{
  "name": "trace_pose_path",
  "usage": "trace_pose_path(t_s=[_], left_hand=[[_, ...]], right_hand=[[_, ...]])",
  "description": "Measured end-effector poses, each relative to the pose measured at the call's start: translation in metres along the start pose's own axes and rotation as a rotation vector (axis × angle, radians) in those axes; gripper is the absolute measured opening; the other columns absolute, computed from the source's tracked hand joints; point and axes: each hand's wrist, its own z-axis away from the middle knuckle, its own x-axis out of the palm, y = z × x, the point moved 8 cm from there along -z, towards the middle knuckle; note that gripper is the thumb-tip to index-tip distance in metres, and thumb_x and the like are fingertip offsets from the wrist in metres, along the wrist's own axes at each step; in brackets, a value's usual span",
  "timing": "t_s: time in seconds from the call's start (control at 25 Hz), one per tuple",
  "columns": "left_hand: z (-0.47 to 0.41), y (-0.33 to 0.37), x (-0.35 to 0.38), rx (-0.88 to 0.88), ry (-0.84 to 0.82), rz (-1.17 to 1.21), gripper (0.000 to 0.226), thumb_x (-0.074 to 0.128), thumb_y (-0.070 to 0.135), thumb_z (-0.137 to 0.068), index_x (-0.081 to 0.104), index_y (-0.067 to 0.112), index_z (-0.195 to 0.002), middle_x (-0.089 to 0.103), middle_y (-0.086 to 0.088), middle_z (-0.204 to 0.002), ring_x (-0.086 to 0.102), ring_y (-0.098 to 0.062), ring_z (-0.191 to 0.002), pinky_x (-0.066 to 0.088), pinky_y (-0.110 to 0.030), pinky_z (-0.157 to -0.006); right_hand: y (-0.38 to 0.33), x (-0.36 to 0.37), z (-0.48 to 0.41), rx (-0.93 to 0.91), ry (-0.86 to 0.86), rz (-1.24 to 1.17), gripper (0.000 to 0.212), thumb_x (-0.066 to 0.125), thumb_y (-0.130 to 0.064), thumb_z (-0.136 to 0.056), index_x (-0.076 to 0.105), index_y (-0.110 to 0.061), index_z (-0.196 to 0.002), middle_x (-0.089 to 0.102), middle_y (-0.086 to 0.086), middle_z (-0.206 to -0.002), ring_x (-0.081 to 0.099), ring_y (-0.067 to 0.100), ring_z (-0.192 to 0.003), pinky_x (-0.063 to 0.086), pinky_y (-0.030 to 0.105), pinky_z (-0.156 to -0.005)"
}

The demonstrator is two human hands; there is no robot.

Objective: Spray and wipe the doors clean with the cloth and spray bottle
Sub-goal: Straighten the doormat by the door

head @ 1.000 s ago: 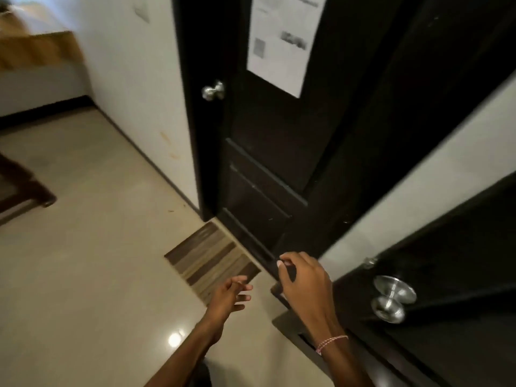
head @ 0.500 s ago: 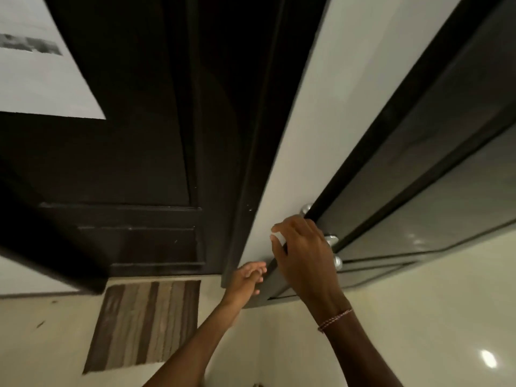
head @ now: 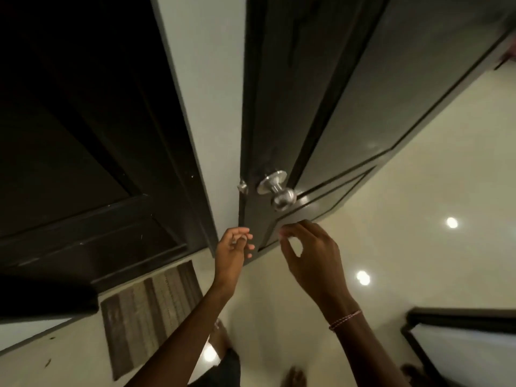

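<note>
Two dark wooden doors fill the view. The left door (head: pixel 92 152) is panelled and shut in its frame. The right door (head: pixel 349 107) stands open, and a silver round knob (head: pixel 279 192) sits near its edge. My left hand (head: pixel 233 254) hangs just below the door's edge with loosely curled fingers and holds nothing. My right hand (head: pixel 312 255) is below the knob, its thumb and forefinger bent toward each other, apart from the knob and empty. No cloth or spray bottle is in view.
A strip of white wall (head: pixel 206 93) separates the two doors. A striped brown mat (head: pixel 148 311) lies on the glossy cream floor (head: pixel 418 191) before the left door. A dark-framed object (head: pixel 460 339) stands at the lower right. My feet show at the bottom.
The view has swung right, from the left door to the right door's edge. My right hand has come off the knob and dropped below it. My left hand stays alongside.
</note>
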Motion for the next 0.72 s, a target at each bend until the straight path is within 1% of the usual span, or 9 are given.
trace_pose_path(t_s=[0.08, 0.12, 0.2, 0.28, 0.4, 0.48, 0.56, 0.64, 0.72], left_hand=[[0.016, -0.02, 0.017, -0.009, -0.046, -0.072, 0.021, 0.051, 0.006, -0.106, 0.069, 0.018, -0.109, 0.076, 0.0, -0.099, 0.071, -0.012, -0.076, 0.058, -0.03, -0.07], [0.027, -0.034, 0.031, -0.029, -0.077, -0.126, 0.022, 0.051, 0.006, -0.106, 0.069, 0.019, -0.108, 0.076, 0.001, -0.097, 0.071, -0.012, -0.076, 0.059, -0.032, -0.071], [0.053, -0.064, 0.064, -0.077, -0.15, -0.23, 0.022, 0.051, 0.01, -0.107, 0.069, 0.023, -0.108, 0.076, 0.003, -0.096, 0.073, -0.012, -0.079, 0.06, -0.033, -0.074], [0.087, -0.098, 0.109, -0.107, -0.239, -0.33, 0.022, 0.051, 0.012, -0.107, 0.069, 0.024, -0.109, 0.076, 0.002, -0.098, 0.074, -0.016, -0.083, 0.061, -0.032, -0.075], [0.156, -0.166, 0.201, -0.178, -0.402, -0.421, 0.023, 0.048, 0.008, -0.107, 0.068, 0.018, -0.111, 0.075, -0.006, -0.1, 0.073, -0.02, -0.082, 0.06, -0.035, -0.075], [0.205, -0.22, 0.258, -0.261, -0.5, -0.487, 0.023, 0.047, 0.007, -0.107, 0.068, 0.016, -0.112, 0.075, -0.011, -0.103, 0.072, -0.024, -0.083, 0.059, -0.038, -0.077], [0.26, -0.289, 0.315, -0.381, -0.6, -0.587, 0.023, 0.046, 0.008, -0.107, 0.067, 0.013, -0.115, 0.074, -0.014, -0.106, 0.072, -0.027, -0.087, 0.059, -0.041, -0.079], [0.312, -0.354, 0.361, -0.457, -0.708, -0.72, 0.024, 0.044, 0.01, -0.109, 0.067, 0.014, -0.116, 0.074, -0.013, -0.108, 0.072, -0.03, -0.092, 0.059, -0.041, -0.081], [0.364, -0.412, 0.412, -0.452, -0.846, -0.861, 0.026, 0.044, 0.01, -0.109, 0.068, 0.018, -0.115, 0.075, -0.011, -0.108, 0.073, -0.031, -0.093, 0.059, -0.039, -0.078]], right_hand=[[0.043, 0.002, 0.035, 0.127, 0.002, -0.039, 0.012, 0.072, -0.022, -0.097, 0.078, -0.018, -0.107, 0.077, -0.003, -0.103, 0.063, 0.006, -0.084, 0.038, 0.007, -0.074], [0.069, 0.003, 0.059, 0.203, 0.006, -0.051, 0.011, 0.073, -0.021, -0.097, 0.079, -0.019, -0.106, 0.078, -0.005, -0.102, 0.064, 0.005, -0.083, 0.037, 0.007, -0.072], [0.121, 0.005, 0.119, 0.347, 0.002, -0.069, 0.01, 0.073, -0.019, -0.097, 0.079, -0.021, -0.105, 0.078, -0.007, -0.102, 0.067, 0.007, -0.083, 0.043, 0.012, -0.069], [0.176, 0.003, 0.198, 0.498, 0.003, -0.068, 0.012, 0.072, -0.021, -0.098, 0.078, -0.023, -0.108, 0.076, -0.007, -0.102, 0.067, 0.007, -0.084, 0.052, 0.019, -0.07], [0.259, -0.024, 0.342, 0.779, 0.096, -0.095, 0.012, 0.068, -0.028, -0.102, 0.074, -0.026, -0.112, 0.071, -0.011, -0.102, 0.063, 0.003, -0.086, 0.059, 0.029, -0.074], [0.306, -0.051, 0.438, 0.974, 0.199, -0.129, 0.012, 0.068, -0.03, -0.101, 0.074, -0.025, -0.111, 0.07, -0.012, -0.1, 0.064, 0.002, -0.086, 0.059, 0.031, -0.078], [0.348, -0.086, 0.545, 1.184, 0.343, -0.138, 0.011, 0.07, -0.028, -0.1, 0.074, -0.023, -0.109, 0.071, -0.01, -0.097, 0.065, 0.004, -0.084, 0.057, 0.029, -0.079], [0.377, -0.116, 0.647, 1.378, 0.53, -0.11, 0.007, 0.072, -0.025, -0.098, 0.075, -0.021, -0.104, 0.072, -0.009, -0.093, 0.066, 0.006, -0.082, 0.056, 0.03, -0.077], [0.402, -0.139, 0.743, 1.571, 0.759, -0.116, 0.005, 0.072, -0.022, -0.098, 0.073, -0.018, -0.101, 0.072, -0.007, -0.09, 0.068, 0.01, -0.082, 0.058, 0.03, -0.077]])
